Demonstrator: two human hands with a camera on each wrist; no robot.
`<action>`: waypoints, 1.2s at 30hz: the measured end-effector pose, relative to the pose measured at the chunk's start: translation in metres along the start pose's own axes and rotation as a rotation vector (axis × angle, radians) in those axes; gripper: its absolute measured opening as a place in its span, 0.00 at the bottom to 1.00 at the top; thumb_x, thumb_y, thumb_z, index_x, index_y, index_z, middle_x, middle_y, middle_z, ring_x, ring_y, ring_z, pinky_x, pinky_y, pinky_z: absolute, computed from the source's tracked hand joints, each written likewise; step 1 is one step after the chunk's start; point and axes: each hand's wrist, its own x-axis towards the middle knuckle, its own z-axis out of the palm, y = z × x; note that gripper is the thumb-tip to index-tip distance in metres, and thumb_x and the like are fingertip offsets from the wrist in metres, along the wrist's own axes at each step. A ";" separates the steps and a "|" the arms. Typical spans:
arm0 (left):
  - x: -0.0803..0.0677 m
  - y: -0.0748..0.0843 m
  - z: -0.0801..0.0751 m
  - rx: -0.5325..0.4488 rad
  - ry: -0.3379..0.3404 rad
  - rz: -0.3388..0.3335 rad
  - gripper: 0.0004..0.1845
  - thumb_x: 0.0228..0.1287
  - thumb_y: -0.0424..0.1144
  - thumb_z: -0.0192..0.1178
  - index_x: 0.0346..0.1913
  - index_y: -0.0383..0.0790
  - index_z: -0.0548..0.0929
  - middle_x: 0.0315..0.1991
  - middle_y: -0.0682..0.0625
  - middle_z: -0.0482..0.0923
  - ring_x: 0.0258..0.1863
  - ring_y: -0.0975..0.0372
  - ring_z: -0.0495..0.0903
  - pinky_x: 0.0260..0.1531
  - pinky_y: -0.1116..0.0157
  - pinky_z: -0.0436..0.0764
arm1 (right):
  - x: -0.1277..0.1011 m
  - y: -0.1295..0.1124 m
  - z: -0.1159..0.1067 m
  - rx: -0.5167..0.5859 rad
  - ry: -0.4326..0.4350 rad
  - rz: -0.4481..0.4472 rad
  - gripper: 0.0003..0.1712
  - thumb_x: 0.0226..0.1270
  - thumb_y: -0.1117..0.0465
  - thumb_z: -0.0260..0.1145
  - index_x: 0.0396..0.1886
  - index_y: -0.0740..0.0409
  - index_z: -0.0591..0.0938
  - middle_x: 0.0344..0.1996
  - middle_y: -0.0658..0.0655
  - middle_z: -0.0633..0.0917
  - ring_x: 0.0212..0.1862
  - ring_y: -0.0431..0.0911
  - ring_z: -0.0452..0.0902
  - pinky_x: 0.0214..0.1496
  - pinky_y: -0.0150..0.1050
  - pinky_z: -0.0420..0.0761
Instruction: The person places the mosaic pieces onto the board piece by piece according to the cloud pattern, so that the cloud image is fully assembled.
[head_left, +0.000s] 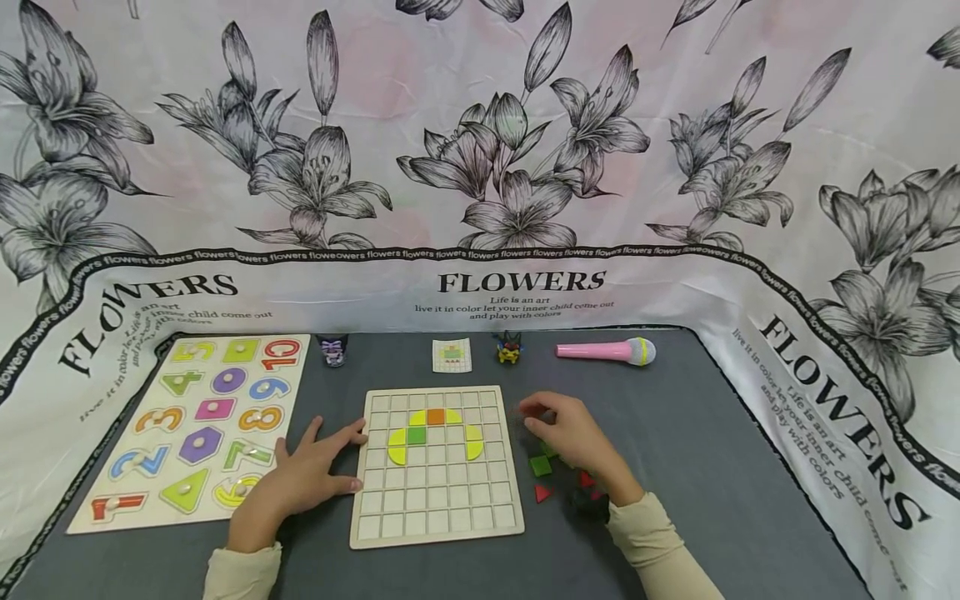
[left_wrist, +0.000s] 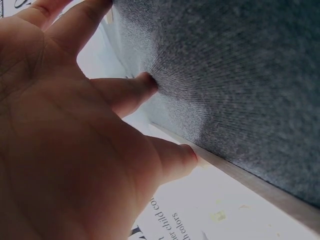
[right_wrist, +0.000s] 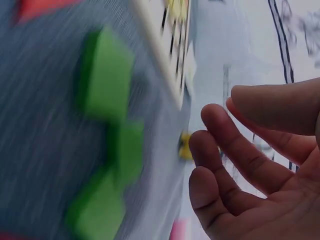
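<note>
The square wooden grid board lies flat near the front middle of the dark grey felt table mat. In its upper rows sit 2 yellow quarter-round pieces, 1 orange square and 1 green square; the remaining cells are bare.

The left hand rests flat on the mat with fingers spread and straight, fingertips touching the board's left edge; it holds nothing. The left wrist view confirms a fingertip against the board's wooden rim.

The right hand hovers just beside the board's right edge, fingers loosely curled and apart; the right wrist view shows the palm bare, nothing gripped. Beneath and in front of it lie loose green wooden blocks and red triangular pieces, close together, near the board's right side. A small dark object by the right sleeve is too unclear to identify.

Open mat extends to the right of the loose pieces and in front of the board. To the left, the wooden number-and-shape peg puzzle occupies the mat up to the left hand. Along the back edge stand a small purple figure, a printed pattern card, a small yellow-and-black toy and a pink toy microphone, all well apart from the board. A flower-printed white cloth walls the mat on 3 sides.
</note>
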 end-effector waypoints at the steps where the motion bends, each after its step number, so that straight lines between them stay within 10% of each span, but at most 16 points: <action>1: 0.000 0.000 0.000 -0.001 0.000 -0.001 0.47 0.62 0.45 0.79 0.82 0.42 0.68 0.74 0.42 0.75 0.81 0.27 0.42 0.63 0.17 0.33 | -0.003 0.005 -0.005 0.000 0.008 0.012 0.11 0.75 0.70 0.70 0.54 0.65 0.88 0.49 0.57 0.90 0.50 0.52 0.85 0.52 0.51 0.85; 15: -0.001 -0.003 -0.001 -0.007 -0.002 0.000 0.48 0.62 0.45 0.79 0.82 0.41 0.68 0.74 0.41 0.75 0.81 0.26 0.41 0.64 0.17 0.32 | -0.039 0.054 -0.048 -0.086 0.072 0.165 0.13 0.68 0.72 0.74 0.52 0.67 0.89 0.45 0.59 0.87 0.45 0.52 0.81 0.46 0.45 0.81; 36: 0.001 -0.001 0.000 0.004 -0.005 -0.005 0.48 0.63 0.44 0.79 0.83 0.42 0.67 0.74 0.43 0.75 0.81 0.27 0.41 0.64 0.18 0.32 | -0.027 0.054 -0.041 -0.082 0.097 0.171 0.04 0.69 0.69 0.75 0.39 0.61 0.86 0.34 0.52 0.86 0.38 0.46 0.83 0.41 0.42 0.82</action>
